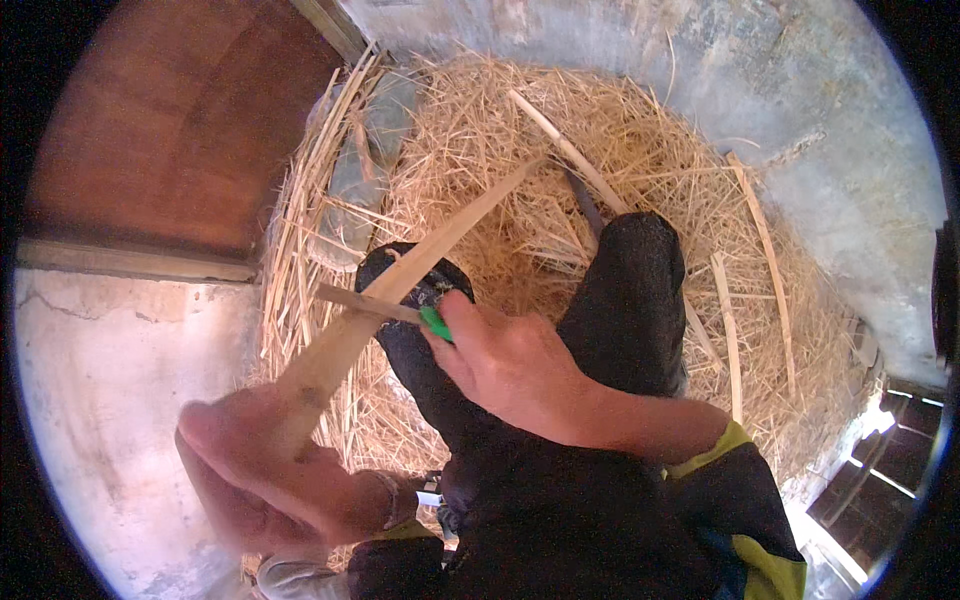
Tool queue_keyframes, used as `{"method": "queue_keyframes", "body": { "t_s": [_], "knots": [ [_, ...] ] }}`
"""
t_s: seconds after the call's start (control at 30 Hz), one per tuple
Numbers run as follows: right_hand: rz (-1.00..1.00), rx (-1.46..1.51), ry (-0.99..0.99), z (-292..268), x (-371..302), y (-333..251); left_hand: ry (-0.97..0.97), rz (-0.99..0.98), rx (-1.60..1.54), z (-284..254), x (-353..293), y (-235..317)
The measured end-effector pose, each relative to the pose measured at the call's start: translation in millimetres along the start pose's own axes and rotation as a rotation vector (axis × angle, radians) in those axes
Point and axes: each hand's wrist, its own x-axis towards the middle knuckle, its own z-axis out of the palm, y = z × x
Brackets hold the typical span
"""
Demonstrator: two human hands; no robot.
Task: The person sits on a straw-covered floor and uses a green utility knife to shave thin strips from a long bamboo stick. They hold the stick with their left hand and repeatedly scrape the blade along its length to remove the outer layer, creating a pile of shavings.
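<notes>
Over a straw heap (620,130), my left hand (265,470) grips a pale bamboo strip (400,280), fingers wrapped around it; my right hand (510,365) clenches a green-handled knife (400,312) across it.

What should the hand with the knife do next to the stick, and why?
Probably push the knife a little farther along the stick, away from the body. The right hand has the blade laid across the stick, the left hand grips its near end, and the far end points out over the straw.
</notes>
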Motion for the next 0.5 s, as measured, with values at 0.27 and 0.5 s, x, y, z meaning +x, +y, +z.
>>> {"method": "queue_keyframes", "body": {
  "t_s": [0.27, 0.5],
  "knots": [
    [-0.041, -0.136, 0.009, 4.1, 7.7, 2.0, -0.175, 0.01, 0.073, -13.6, 19.8, -11.7],
    [-0.014, 0.127, -0.088, -35.7, 1.9, -40.0, -0.28, -0.007, -0.088, -18.6, 18.8, -4.7]
  ]
}}
